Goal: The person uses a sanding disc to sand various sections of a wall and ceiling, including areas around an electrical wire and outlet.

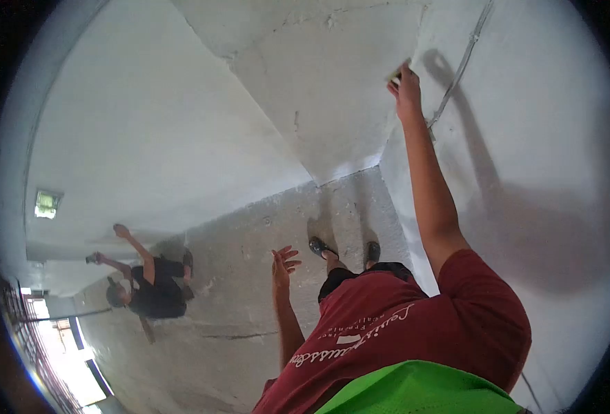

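Observation:
My right hand (407, 93) reaches high along the white wall, near the corner where two wall faces meet. Its fingers are closed on a small flat block (393, 77), pale with a dark edge, whose exact kind I cannot make out. The block is at or very close to the wall surface (339, 83); contact is not certain. Lower down, my left hand (284, 263) hangs in the air in front of my body, fingers spread and holding nothing.
A cable or conduit (465, 58) runs along the right wall. A person in dark clothes (154, 290) crouches by the left wall, with one hand raised to it. A small lit box (47, 204) is on that wall. Bright barred windows (60, 345) stand lower left, above the grey floor (243, 228).

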The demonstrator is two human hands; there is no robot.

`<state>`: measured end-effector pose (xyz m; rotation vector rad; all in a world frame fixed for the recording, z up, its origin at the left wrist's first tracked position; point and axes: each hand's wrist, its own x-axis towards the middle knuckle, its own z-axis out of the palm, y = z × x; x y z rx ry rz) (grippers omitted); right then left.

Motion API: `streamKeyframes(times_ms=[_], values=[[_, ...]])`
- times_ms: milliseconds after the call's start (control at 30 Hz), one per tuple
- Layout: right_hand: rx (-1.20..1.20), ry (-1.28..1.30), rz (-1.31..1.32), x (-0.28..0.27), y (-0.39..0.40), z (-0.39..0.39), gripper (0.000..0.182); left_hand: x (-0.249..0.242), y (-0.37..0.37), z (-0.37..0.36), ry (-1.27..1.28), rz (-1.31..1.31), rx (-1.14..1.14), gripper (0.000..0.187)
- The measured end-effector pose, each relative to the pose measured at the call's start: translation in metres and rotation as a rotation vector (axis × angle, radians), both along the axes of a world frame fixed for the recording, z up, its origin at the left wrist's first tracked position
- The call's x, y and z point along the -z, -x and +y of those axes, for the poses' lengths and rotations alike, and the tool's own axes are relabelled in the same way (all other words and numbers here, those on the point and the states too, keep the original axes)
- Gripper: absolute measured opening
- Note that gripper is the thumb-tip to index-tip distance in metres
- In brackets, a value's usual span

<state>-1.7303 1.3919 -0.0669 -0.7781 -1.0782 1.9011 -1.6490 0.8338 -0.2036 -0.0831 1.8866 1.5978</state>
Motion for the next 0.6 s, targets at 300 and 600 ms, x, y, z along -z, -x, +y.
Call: streamKeyframes(times_ms=[300,600], values=[[0.879,-0.804,-0.415,-0.057,0.14,-0.007,0.067,-0.024,0.158,0.002,-0.075,0.21,0.049,0.08],[0.964,-0.836,-0.509,-0.045,0.142,-0.015,0.061,-0.05,0.241,-0.019,-0.047,0.281,0.179,0.081]])
